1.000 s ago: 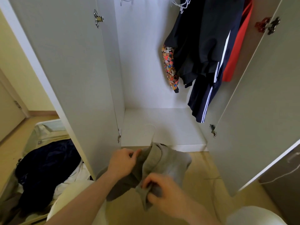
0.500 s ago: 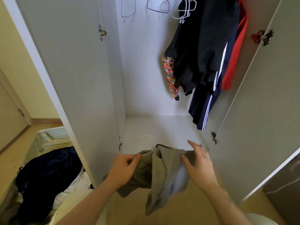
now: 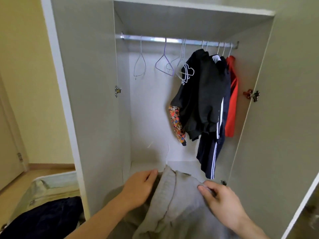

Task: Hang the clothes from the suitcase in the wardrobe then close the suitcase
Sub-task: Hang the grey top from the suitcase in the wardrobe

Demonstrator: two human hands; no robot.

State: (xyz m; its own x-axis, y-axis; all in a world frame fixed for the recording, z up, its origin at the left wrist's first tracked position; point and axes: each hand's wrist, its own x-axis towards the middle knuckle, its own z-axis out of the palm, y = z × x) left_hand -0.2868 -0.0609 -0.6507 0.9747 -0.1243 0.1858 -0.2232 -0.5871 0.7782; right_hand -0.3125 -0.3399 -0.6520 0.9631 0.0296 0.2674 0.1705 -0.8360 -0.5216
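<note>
Below the rail [image 3: 172,40] | I hold grey garment [image 3: 172,195] before open wardrobe [image 3: 215,11] | left hand [image 3: 138,188] grips its left edge, right hand [image 3: 219,197] pinches right | 2 free hangers [image 3: 140,66] up-left | suitcase [image 3: 43,187] lower-left.

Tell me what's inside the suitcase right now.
A dark navy garment lies in the open suitcase. Whatever sits under it is covered, and the wardrobe door hides the right part.
</note>
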